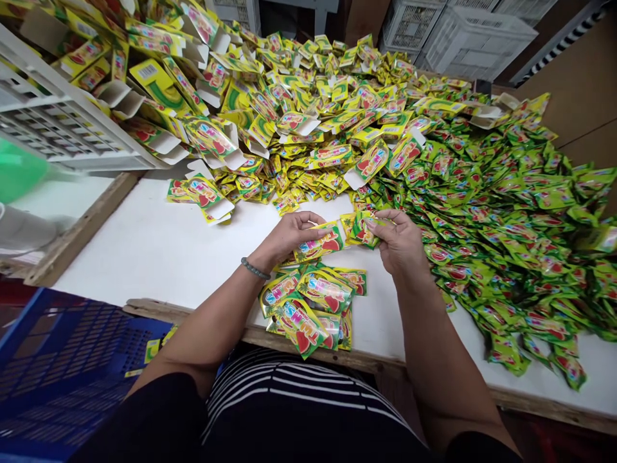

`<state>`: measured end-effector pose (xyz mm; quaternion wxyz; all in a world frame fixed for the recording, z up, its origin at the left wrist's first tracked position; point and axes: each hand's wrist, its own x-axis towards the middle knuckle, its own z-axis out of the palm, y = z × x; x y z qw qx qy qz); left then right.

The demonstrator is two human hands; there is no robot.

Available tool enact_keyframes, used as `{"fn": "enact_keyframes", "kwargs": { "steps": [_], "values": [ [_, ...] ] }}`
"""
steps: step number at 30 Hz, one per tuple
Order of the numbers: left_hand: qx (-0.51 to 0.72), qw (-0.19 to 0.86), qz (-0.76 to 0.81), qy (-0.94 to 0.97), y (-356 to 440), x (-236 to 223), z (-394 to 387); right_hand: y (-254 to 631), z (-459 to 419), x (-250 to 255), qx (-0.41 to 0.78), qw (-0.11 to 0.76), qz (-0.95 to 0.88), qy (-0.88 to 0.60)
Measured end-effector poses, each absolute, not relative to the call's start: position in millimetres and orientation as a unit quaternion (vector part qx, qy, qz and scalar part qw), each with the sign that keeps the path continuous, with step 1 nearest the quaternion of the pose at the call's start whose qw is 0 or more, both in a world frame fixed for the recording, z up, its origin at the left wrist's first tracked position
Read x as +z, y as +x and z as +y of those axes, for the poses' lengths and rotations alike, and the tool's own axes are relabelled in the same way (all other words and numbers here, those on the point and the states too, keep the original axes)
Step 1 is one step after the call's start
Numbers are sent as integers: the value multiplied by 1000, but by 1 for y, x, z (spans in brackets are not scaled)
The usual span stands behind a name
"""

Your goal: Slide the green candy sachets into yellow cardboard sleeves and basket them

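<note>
My left hand (299,235) is closed around a flat yellow-green box (322,243) printed with a watermelon slice, its end pointing right. Between the fingers of my right hand (393,235) are small shiny green and yellow sachets (362,229), close to that box's right end. Whether the sachets touch the box I cannot tell. Below my left hand, several boxes of the same print lie in an overlapping pile (308,302) at the table's near edge. A heap of green sachets (501,238) spreads right of my right hand.
Yellow sachets (289,170) and open-flapped boxes (212,138) cover the back of the white table (159,244). A white crate (72,122) tips boxes out at upper left. A blue basket (62,379) stands below the left edge. White crates (477,42) are stacked behind.
</note>
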<state>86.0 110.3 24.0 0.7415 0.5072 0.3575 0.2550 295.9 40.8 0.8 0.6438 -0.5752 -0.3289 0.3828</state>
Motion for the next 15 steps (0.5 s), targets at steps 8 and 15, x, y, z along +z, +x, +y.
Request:
{"fn": "enact_keyframes", "kwargs": {
  "steps": [8, 15],
  "values": [
    [278, 744, 359, 490, 89, 24, 108, 290, 35, 14, 338, 605, -416, -589],
    [242, 768, 336, 488, 92, 26, 101, 278, 34, 17, 340, 622, -404, -578]
  ]
}}
